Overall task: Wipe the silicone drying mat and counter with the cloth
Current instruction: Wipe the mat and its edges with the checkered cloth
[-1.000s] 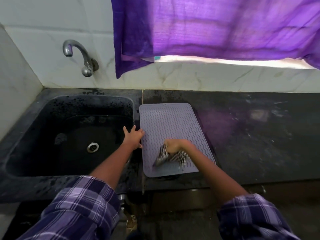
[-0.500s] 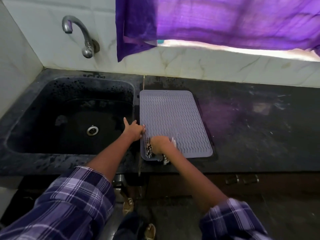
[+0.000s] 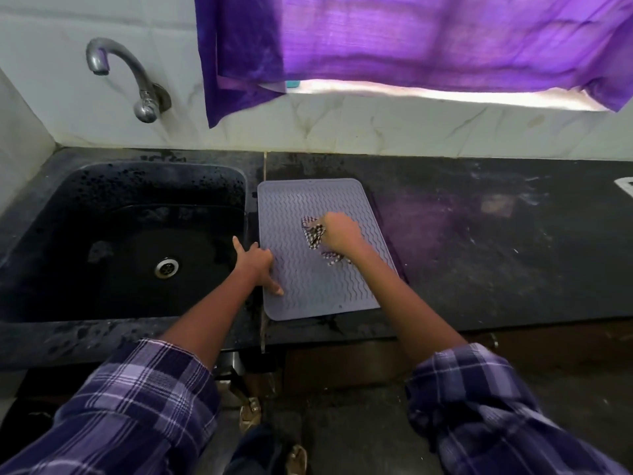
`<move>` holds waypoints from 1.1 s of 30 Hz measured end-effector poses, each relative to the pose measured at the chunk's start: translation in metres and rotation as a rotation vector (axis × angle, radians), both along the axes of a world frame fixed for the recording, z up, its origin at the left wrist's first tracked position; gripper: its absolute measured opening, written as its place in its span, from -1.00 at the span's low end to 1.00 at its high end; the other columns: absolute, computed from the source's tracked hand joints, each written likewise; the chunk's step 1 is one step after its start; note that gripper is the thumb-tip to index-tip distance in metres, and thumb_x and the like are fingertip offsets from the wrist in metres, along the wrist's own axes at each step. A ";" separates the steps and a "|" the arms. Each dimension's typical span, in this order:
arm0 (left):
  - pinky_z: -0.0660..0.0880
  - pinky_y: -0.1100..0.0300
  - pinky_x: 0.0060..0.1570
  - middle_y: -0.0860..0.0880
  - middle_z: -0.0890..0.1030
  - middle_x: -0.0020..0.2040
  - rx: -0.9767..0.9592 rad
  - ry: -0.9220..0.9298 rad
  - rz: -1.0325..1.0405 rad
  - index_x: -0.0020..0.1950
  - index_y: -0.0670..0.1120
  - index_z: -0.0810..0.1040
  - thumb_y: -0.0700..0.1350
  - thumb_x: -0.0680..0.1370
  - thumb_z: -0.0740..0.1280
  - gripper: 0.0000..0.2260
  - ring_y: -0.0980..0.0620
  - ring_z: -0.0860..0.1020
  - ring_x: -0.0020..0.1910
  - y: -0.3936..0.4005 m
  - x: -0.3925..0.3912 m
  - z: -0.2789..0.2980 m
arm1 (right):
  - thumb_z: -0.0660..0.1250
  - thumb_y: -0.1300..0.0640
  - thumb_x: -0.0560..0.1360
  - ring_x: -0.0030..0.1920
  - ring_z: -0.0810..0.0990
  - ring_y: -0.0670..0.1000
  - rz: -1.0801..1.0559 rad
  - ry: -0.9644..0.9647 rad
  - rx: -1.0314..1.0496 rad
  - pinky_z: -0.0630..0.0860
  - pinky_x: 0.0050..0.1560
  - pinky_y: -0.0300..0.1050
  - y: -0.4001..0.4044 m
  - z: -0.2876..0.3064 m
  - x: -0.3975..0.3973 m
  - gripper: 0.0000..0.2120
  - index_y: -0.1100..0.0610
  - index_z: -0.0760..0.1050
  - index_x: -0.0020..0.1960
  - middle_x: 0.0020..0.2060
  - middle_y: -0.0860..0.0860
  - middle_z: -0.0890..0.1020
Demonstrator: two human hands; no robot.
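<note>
- Looking down through the head view, the right hand (image 3: 342, 236) sits on the middle of the silicone drying mat (image 3: 301, 279), its fingers curled over a bunched checked cloth (image 3: 313, 234) and pressing it onto the wavy ribs; part of the cloth peeks out on the near side of the wrist.
- Half a second ago that hand and cloth were at the mat's near left corner; they are now farther in and more to the right, around the mat's centre.
- Left hand (image 3: 255, 262) stays at the mat's left edge, as before, fingers spread: the thumb lies on the mat near its near left part, and the other fingers reach left over the narrow strip of counter (image 3: 479, 255) toward the sink (image 3: 120, 241).
- Mat lies flat on the dark counter, just right of the sink, its left edge close to the sink rim and its near edge close to the counter's front edge.
- Far of the mat a band of bare counter runs to the tiled wall (image 3: 376, 132).
- Right of the mat the counter stretches wide, smeared with pale streaks; a small white object (image 3: 625, 186) shows at the far right border, too cut off to tell.
- Tap (image 3: 137, 84) stands out from the wall above the sink's far side, and a purple curtain (image 3: 411, 39) hangs above the wall behind the mat, well above the hands.
</note>
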State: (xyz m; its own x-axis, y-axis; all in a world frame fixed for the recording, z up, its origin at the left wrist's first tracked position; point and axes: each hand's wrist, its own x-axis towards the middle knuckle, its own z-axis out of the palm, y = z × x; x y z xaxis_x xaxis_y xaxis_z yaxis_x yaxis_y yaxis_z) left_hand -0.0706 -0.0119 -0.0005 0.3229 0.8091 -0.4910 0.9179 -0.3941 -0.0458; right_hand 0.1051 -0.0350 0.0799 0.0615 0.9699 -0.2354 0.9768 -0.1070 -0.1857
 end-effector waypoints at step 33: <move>-0.09 -0.46 0.39 -0.14 0.37 0.42 -0.078 0.200 -0.052 0.40 -0.16 0.35 0.25 0.33 0.47 -0.21 -0.17 0.24 0.47 0.010 0.012 0.022 | 0.13 0.36 0.53 0.15 0.55 0.22 0.296 -0.134 -0.498 0.53 0.10 0.00 -0.055 -0.042 -0.016 -0.72 0.38 0.49 0.17 0.15 0.27 0.56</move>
State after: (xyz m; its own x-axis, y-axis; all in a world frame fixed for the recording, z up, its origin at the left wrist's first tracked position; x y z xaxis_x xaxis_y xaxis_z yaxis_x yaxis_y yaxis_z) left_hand -0.0581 -0.0020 0.0211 0.2533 0.7509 -0.6099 0.8719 -0.4504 -0.1923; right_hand 0.0890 -0.0903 0.0381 -0.1340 0.7253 -0.6753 0.9898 0.1311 -0.0556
